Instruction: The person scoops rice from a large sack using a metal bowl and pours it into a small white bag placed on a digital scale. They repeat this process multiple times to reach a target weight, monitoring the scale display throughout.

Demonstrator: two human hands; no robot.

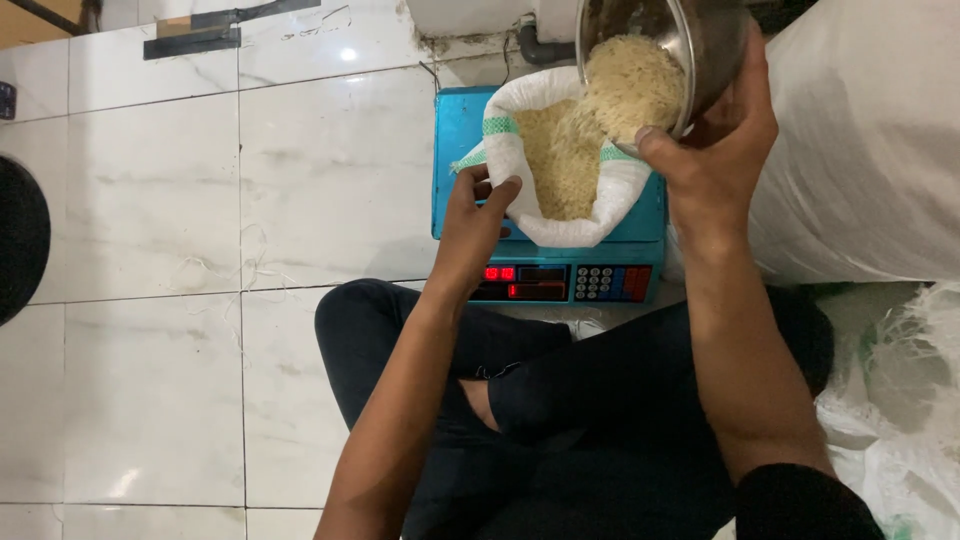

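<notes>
We see a small white sack (522, 175) w/ green band near its rolled rim, standing open on a blue scale (455, 130); approx. half full of pale rice (562, 160). Scale front panel faces us: red lit digits at left, keypad (600, 283) w/ white, blue and red keys at right. A large white sack (870, 150) stands just right of the scale, touching the right forearm; crumpled clear plastic (900, 400) lies below it at frame right. Left hand (478, 215): fingers curled, thumb and fingertips pinching the near-left rim of the small sack, holding it open. Right hand (715, 150): closed around a steel bowl (690, 40), thumb over the rim, fingers under the base; bowl tilted steeply toward the sack mouth, rice sliding from it into the sack. Bowl sits above the sack's right edge, part of it cut off by the frame top. We sit cross-legged in dark trousers (560, 400) on white marble-look floor tiles (150, 250), knees just short of the scale. A dark round object (20, 235) shows at frame left, well apart; a grey pipe (535, 45) runs behind the scale.
</notes>
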